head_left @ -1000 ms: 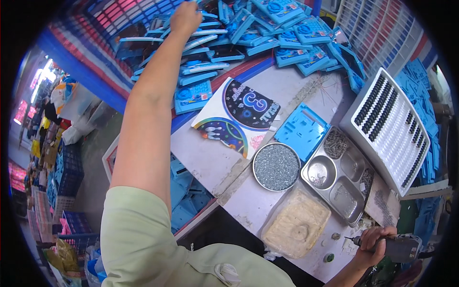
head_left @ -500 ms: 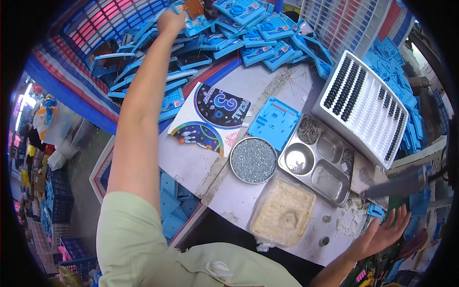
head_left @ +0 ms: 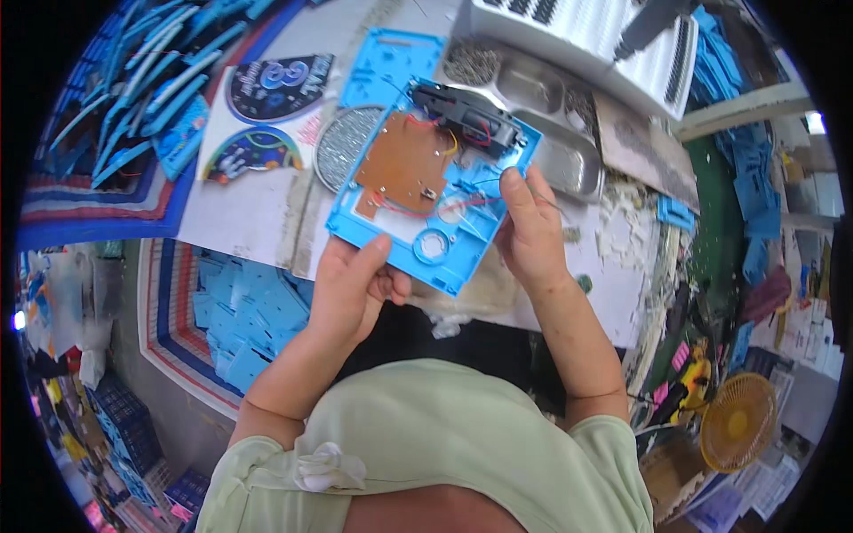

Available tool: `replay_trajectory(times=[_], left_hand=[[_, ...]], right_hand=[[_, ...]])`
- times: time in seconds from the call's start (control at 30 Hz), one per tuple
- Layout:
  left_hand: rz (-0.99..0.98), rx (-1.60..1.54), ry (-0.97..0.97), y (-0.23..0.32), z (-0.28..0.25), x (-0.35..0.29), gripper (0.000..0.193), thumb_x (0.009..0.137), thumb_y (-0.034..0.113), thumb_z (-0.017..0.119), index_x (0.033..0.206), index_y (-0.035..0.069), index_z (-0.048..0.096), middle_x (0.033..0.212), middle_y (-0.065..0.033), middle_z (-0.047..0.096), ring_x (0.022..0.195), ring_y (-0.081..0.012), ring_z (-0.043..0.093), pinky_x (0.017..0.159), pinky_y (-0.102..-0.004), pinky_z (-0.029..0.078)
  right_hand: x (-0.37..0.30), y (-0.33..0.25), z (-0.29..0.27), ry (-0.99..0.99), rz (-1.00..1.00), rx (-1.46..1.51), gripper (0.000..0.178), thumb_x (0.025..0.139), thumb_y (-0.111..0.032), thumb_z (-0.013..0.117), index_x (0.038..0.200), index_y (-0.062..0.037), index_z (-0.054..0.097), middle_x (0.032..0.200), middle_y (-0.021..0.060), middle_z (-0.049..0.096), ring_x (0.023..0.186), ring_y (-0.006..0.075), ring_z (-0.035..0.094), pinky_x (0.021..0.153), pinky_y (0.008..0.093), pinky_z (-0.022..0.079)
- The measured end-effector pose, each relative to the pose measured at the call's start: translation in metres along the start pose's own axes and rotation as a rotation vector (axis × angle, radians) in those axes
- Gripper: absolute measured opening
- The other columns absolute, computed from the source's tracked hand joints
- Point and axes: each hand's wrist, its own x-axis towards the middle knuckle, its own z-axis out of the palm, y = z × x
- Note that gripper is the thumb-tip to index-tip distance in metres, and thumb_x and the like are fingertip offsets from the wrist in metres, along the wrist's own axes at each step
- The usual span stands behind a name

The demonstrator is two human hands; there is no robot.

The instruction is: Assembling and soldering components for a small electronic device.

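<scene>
Two hands held one open blue housing (head_left: 480, 235) above the surface (head_left: 267, 213). Around it lay a printed card (head_left: 258, 115) to the left, a second blue shell (head_left: 391, 62) beyond, and a metal compartment tray (head_left: 569, 160) behind its right side. In this view the housing hid part of a round tin of small metal pieces (head_left: 336, 147) and, with the hands, much of a pale wrapped block (head_left: 489, 284). A power driver (head_left: 653, 27) hung at the upper right, clear of the housing.

The housing's open inner side faced up, a brown circuit board (head_left: 404, 160) and a black module (head_left: 471, 120) showing, the module along the far edge. Its slightly longer axis slanted from far right to near left.

The left grip (head_left: 351, 284) was clamped on the near-left edge, thumb on top; the right grip (head_left: 533, 226) was closed on the right edge. The housing lay between them, reaching beyond both.
</scene>
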Motion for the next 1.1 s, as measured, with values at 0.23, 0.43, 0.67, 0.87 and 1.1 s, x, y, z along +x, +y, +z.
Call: replay_trajectory(times=[0.23, 0.43, 0.67, 0.87, 1.1], left_hand=[[-0.533, 0.389, -0.379, -0.027, -0.035, -0.017, 0.024, 0.105, 0.018, 0.056, 0.12, 0.0, 0.059, 0.096, -0.0094, 0.068, 0.059, -0.0115, 0.061, 0.048, -0.0221, 0.047], [0.139, 1.11, -0.442, -0.012, -0.027, -0.019, 0.015, 0.094, 0.011, 0.072, 0.104, 0.002, 0.066, 0.083, -0.0037, 0.067, 0.06, -0.0062, 0.057, 0.052, -0.0235, 0.042], [0.671, 1.51, -0.65, -0.026, -0.005, 0.008, 0.026, 0.078, 0.012, 0.08, 0.099, 0.007, 0.067, 0.091, -0.0094, 0.061, 0.084, -0.0296, 0.061, 0.068, -0.0379, 0.05], [0.591, 1.583, -0.864, -0.008, -0.01, 0.007, 0.018, 0.081, 0.011, 0.076, 0.095, 0.008, 0.065, 0.087, -0.0064, 0.058, 0.084, -0.0278, 0.062, 0.067, -0.0406, 0.052], [0.516, 1.43, -0.74, -0.008, 0.008, 0.016, 0.012, 0.086, 0.011, 0.075, 0.093, 0.006, 0.066, 0.082, -0.0093, 0.062, 0.077, -0.0315, 0.064, 0.064, -0.0402, 0.052]], right_hand=[[-0.039, -0.008, -0.052, 0.125, 0.032, -0.405, 0.049, 0.104, -0.027, 0.064, 0.142, 0.0004, 0.049, 0.116, 0.0064, 0.067, 0.1, 0.0091, 0.063, 0.087, 0.0263, 0.053], [-0.039, -0.002, -0.064, 0.151, -0.108, -1.375, 0.053, 0.093, -0.025, 0.074, 0.136, 0.0016, 0.058, 0.101, 0.0114, 0.068, 0.09, 0.0222, 0.061, 0.078, 0.0365, 0.052], [-0.025, 0.01, -0.067, 0.076, -0.402, -1.565, 0.053, 0.087, -0.022, 0.078, 0.131, 0.0016, 0.062, 0.097, 0.0124, 0.06, 0.091, 0.0303, 0.054, 0.078, 0.039, 0.047], [-0.041, -0.007, -0.075, -0.028, -0.326, -1.41, 0.033, 0.096, -0.014, 0.066, 0.126, 0.0009, 0.066, 0.09, 0.0129, 0.062, 0.082, 0.0282, 0.059, 0.072, 0.0372, 0.048], [-0.08, -0.028, -0.054, -0.041, 0.065, -0.85, 0.025, 0.102, -0.011, 0.057, 0.12, 0.0009, 0.071, 0.088, 0.0124, 0.066, 0.074, 0.0212, 0.063, 0.069, 0.0303, 0.049]])
